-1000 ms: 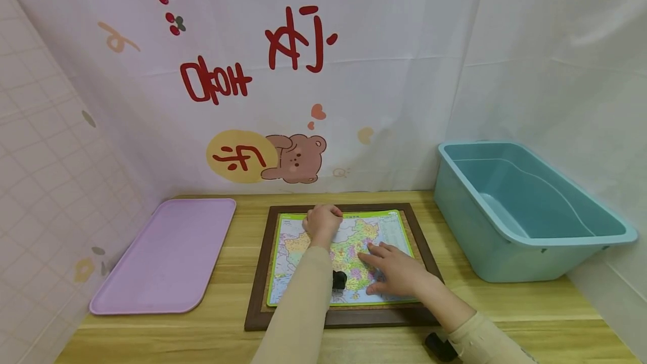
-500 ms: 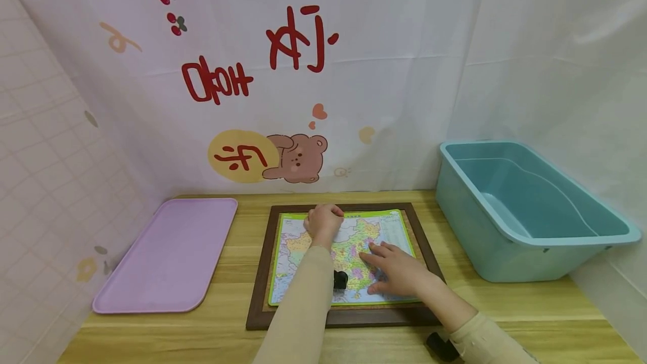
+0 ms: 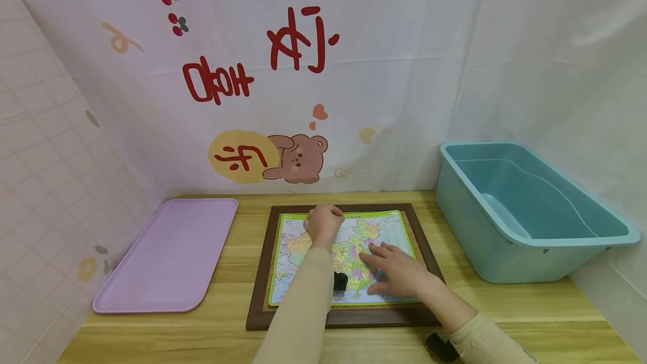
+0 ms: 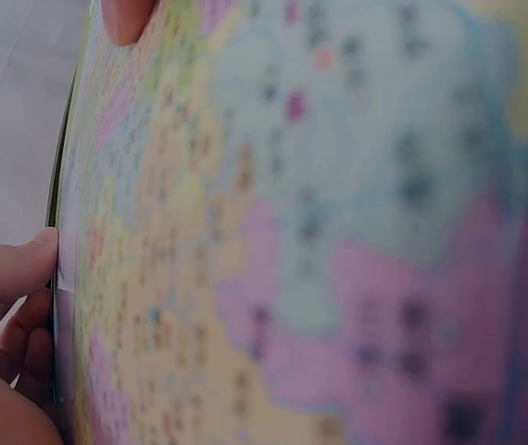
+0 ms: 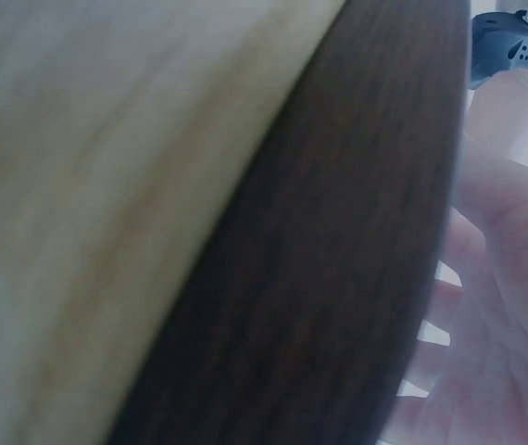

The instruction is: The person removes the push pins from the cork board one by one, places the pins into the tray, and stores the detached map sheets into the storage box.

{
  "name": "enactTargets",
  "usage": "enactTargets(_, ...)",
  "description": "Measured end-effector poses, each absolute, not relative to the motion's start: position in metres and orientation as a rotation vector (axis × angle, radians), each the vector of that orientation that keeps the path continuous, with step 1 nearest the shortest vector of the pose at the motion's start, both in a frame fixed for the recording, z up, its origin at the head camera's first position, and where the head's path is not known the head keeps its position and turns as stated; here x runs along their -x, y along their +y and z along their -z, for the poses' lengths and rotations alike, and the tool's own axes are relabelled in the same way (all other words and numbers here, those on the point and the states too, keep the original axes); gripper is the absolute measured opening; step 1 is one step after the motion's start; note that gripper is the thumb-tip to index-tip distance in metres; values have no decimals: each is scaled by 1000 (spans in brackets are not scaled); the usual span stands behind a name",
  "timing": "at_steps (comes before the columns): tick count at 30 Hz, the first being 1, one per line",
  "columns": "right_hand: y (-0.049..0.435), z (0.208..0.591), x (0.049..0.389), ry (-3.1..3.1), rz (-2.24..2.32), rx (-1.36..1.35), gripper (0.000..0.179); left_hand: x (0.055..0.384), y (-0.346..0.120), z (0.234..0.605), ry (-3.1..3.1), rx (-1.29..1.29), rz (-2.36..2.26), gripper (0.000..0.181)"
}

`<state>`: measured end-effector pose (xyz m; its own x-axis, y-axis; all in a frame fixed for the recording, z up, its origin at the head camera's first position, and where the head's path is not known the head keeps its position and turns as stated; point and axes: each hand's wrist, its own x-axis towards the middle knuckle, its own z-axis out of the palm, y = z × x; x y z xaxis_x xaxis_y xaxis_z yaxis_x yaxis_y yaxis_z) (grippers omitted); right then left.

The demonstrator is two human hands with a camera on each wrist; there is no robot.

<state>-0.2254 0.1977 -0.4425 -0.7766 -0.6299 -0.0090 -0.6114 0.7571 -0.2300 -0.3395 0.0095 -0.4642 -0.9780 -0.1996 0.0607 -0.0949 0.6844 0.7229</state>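
Note:
A map with a bright green border (image 3: 300,226) lies on a cork board in a dark brown wooden frame (image 3: 376,317). At the map's top edge, my left hand (image 3: 323,222) has its fingers curled. In the left wrist view, the fingertips (image 4: 37,255) of this hand meet the far edge of the map (image 4: 199,278); I cannot tell whether they pinch anything. My right hand (image 3: 396,268) rests with spread, straight fingers on the map's right half. The right wrist view has its palm (image 5: 505,306) beyond the dark frame (image 5: 310,213).
On the left of the wooden table (image 3: 229,291) lies a flat lilac tray (image 3: 167,257). To the right stands a deep blue-green plastic tub (image 3: 475,246). A white printed cloth (image 3: 394,100) hangs behind the table. Black wrist devices (image 3: 341,281) sit under both forearms.

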Motion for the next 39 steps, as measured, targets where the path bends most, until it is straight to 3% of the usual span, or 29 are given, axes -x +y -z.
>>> enactTargets(39, 197, 441, 224, 2862, 329, 1012, 78, 339, 9, 457, -2787, -265, 1190, 20)
